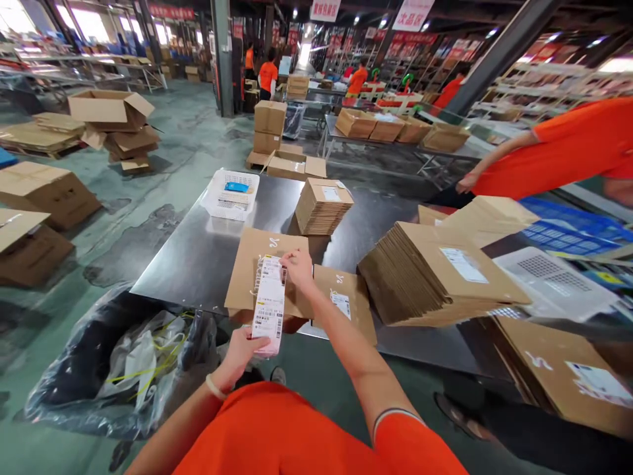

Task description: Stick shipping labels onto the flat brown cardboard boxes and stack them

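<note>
A strip of printed shipping labels (270, 300) lies slantwise over a flat brown cardboard carton (244, 264) at the table's front edge. My left hand (241, 353) grips the strip's lower end, thumb on top, just off the edge. At the strip's upper right corner, my right hand (298, 267) is closed with its fingertips pinching the label. Right of it, partly under my forearm, is a smaller flat carton (363, 310) bearing a label. Behind stands a stack of folded cartons (324, 208) with a label on top.
The metal table (182, 264) holds a white plastic basket (232, 175) at back left and a large leaning stack of flat cartons (410, 277) at right. A bag-lined bin (74, 369) sits front left. A co-worker in an orange shirt (568, 155) stands close at right.
</note>
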`<state>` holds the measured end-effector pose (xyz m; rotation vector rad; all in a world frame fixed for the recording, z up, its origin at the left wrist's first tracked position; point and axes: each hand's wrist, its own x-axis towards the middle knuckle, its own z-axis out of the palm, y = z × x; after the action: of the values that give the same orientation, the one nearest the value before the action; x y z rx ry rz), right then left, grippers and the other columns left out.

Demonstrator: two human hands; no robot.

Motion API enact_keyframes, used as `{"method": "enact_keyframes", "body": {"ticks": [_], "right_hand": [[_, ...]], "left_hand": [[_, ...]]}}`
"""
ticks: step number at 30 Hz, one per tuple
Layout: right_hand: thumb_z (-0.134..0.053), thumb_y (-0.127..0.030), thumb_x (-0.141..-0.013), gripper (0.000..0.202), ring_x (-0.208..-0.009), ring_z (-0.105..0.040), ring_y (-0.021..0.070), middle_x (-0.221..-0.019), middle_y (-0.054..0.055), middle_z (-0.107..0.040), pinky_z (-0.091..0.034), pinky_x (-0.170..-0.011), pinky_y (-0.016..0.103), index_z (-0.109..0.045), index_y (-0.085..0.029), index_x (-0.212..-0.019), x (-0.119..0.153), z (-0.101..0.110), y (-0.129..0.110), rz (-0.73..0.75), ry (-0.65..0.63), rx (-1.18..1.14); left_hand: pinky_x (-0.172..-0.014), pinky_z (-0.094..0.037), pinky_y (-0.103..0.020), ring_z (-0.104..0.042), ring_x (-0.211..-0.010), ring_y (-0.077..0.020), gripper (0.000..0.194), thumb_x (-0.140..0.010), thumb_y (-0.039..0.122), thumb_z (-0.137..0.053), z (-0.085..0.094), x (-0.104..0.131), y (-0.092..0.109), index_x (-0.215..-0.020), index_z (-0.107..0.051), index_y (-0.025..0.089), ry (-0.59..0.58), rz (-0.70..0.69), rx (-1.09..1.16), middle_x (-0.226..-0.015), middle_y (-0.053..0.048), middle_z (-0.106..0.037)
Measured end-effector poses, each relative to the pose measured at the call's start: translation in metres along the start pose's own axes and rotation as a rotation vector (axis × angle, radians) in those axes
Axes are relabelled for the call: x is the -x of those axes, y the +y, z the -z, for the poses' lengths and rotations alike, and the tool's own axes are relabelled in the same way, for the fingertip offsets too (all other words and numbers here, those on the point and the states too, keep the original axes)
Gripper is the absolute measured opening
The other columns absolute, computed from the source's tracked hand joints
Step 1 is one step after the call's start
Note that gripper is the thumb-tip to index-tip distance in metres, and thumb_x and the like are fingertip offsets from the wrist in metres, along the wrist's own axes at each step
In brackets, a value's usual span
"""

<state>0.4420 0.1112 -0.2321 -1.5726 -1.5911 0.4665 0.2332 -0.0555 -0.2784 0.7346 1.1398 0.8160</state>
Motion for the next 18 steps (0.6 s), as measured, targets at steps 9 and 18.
{"method": "enact_keyframes", "body": {"ticks": [9,18], "right_hand": [[-0.070,-0.030,-0.097,0.066,-0.158,-0.038,0.0387,-0.166,0.026,-0.046,-0.034,-0.127,0.058,-0.051,-0.013,-0.158,0.011,-0.049,0.006,0.150,-0.018,0.408],[-0.049,-0.046,-0.107,0.076,-0.163,-0.031,0.0431,-0.171,0.035,-0.034,-0.027,-0.130,0.057,-0.038,0.003,-0.163,0.016,-0.009,0.020,-0.089,-0.162,0.670]], "left_hand": [[-0.080,-0.064,-0.043,-0.078,-0.085,-0.0349,0.049,-0.071,0.067,-0.079,0.054,0.015,-0.043,-0.075,-0.080,0.018,0.149,-0.190,-0.328,-0.079,-0.012,-0.081],[-0.093,-0.063,-0.041,-0.081,-0.103,-0.0325,0.067,-0.084,0.051,-0.064,0.066,-0.026,0.030,-0.138,-0.072,0.012,0.477,-0.400,-0.587,-0.111,-0.015,-0.086]]}}
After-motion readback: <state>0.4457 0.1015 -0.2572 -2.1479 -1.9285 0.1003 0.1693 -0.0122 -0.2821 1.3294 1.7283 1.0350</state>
